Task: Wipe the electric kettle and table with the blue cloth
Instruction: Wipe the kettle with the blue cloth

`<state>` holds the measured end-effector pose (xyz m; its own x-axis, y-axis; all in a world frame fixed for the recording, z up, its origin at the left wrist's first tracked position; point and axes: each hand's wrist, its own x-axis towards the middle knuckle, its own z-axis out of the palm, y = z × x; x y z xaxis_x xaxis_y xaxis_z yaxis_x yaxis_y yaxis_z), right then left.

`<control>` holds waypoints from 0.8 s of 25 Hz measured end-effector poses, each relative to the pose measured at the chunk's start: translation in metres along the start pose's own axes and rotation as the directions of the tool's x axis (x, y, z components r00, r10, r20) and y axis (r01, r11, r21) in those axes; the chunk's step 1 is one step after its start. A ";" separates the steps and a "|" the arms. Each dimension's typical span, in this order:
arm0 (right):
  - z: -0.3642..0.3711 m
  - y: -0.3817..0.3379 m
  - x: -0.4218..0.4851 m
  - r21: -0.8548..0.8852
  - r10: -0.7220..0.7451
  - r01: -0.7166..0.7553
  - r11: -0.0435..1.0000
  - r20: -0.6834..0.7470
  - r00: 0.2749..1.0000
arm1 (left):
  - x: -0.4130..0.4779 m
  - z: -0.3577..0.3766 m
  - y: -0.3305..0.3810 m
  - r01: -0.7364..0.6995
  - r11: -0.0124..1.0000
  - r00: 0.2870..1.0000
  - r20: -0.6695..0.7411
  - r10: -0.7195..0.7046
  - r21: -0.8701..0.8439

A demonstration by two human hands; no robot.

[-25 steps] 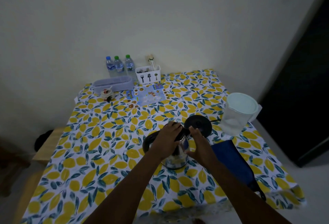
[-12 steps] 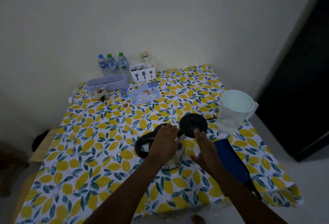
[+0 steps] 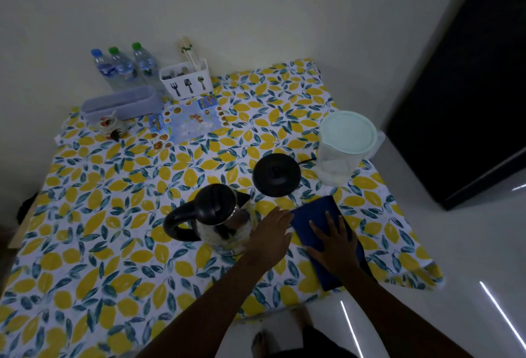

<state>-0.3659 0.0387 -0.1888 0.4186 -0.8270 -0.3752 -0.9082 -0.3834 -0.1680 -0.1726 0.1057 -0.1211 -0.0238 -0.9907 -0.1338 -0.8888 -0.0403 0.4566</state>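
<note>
The blue cloth (image 3: 316,224) lies folded flat near the front right edge of the table (image 3: 85,258), which wears a lemon-print cover. The right hand (image 3: 334,246) rests on it, palm down, fingers spread and gripping nothing. The left hand (image 3: 270,235) lies flat just beside the cloth's left edge, fingers extended, close against the electric kettle (image 3: 216,215). The kettle stands off its round black base (image 3: 276,174), lid shut, handle pointing left. Behind the cloth stands a clear pitcher (image 3: 341,150) with a pale lid; whether it holds anything cannot be told. At the back wall, three water bottles (image 3: 125,66), labels unreadable, a white caddy (image 3: 186,80) printed with fork, spatula and spoon icons holding utensils, and a lavender tray (image 3: 122,104).
</note>
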 end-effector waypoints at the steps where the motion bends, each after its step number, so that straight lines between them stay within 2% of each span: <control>1: 0.003 0.002 0.000 0.001 -0.007 0.007 1.000 -0.022 1.000 | 0.001 0.007 -0.003 0.013 1.000 1.000 0.019 -0.013 -0.005; 4: 0.002 0.005 0.007 -0.002 -0.019 0.019 1.000 -0.072 0.997 | 0.006 0.024 -0.006 0.042 0.998 0.998 0.046 -0.041 -0.039; 9: -0.009 0.007 0.028 0.003 -0.053 0.053 0.999 -0.069 0.996 | 0.008 0.030 -0.007 0.085 0.994 0.996 0.034 -0.083 -0.071; 13: -0.020 0.004 0.025 0.233 -0.019 0.059 0.971 -0.172 0.985 | 0.001 0.009 -0.004 0.098 0.991 0.993 -0.062 -0.104 -0.092; 17: -0.048 -0.022 0.017 0.528 -0.030 0.219 0.820 -0.344 0.939 | -0.015 -0.028 -0.002 0.061 0.996 0.973 -0.218 -0.075 -0.070; 20: -0.085 -0.054 0.017 0.611 -0.085 0.376 0.697 -0.450 0.889 | -0.029 -0.061 -0.004 0.045 0.997 0.936 -0.347 -0.064 -0.062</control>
<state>-0.3097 0.0107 -0.1085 0.4514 -0.8877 0.0909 -0.4784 -0.3267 -0.8151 -0.1409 0.1266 -0.0655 0.1935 -0.9694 0.1512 -0.8586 -0.0928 0.5042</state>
